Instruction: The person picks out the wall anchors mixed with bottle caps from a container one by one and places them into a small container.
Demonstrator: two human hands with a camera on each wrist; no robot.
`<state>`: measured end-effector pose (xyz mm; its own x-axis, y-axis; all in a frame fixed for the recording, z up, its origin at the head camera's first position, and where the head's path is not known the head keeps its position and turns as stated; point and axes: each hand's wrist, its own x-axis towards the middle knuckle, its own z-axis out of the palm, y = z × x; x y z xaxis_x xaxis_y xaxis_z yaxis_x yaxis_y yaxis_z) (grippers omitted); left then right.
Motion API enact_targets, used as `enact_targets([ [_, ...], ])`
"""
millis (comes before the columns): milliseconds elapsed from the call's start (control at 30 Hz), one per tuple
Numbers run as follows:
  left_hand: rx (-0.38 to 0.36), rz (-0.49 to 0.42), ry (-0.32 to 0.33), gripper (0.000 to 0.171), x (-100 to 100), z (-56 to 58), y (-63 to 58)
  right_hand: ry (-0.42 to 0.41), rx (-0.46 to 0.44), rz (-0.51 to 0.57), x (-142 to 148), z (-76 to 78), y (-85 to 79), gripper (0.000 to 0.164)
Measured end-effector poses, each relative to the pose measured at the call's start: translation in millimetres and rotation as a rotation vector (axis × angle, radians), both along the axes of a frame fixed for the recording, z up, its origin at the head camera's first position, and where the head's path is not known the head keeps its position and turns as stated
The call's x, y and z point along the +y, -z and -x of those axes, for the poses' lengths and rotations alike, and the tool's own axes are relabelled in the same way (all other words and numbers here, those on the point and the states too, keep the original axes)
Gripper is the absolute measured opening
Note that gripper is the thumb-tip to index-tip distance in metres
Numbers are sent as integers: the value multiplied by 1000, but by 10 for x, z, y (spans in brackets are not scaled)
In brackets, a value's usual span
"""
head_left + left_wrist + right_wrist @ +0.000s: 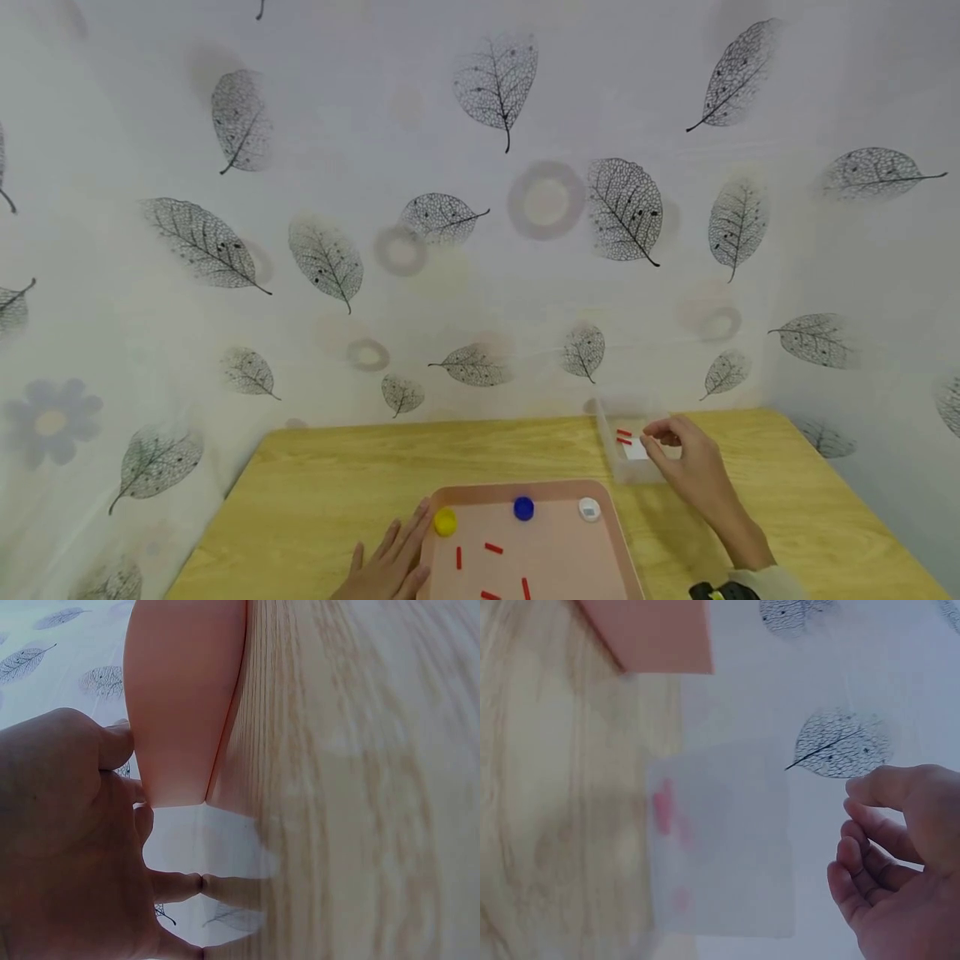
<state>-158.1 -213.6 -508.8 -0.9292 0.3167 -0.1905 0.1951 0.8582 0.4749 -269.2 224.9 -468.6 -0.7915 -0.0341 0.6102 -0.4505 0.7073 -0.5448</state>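
Note:
My left hand lies at the left side of a pink tray, fingers spread. In the left wrist view its thumb is at the rim and fingertips touch the table. My right hand is over a translucent plastic box to the right, fingers loosely bent. Thumb and forefinger tips are close together in the right wrist view, with nothing visible between them. Red sticks and a white patch show in the box. Several red sticks are scattered in the tray.
Along the tray's far side sit a yellow round cap, a blue one and a white one. The wooden table backs onto a leaf-patterned wall covering.

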Motion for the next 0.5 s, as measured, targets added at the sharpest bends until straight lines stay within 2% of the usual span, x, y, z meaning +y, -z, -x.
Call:
enact_targets([
  [233, 17, 0, 16, 62, -20, 7, -26, -37, -60, 20, -61, -140, -198, 9],
  [400, 12, -25, 19, 62, -20, 0, -49, -109, -125, 60, -135, -272, -351, 9],
  [500, 7, -35, 17, 62, -16, -7, -53, -146, -123, 82, -205, -334, -428, 11],
])
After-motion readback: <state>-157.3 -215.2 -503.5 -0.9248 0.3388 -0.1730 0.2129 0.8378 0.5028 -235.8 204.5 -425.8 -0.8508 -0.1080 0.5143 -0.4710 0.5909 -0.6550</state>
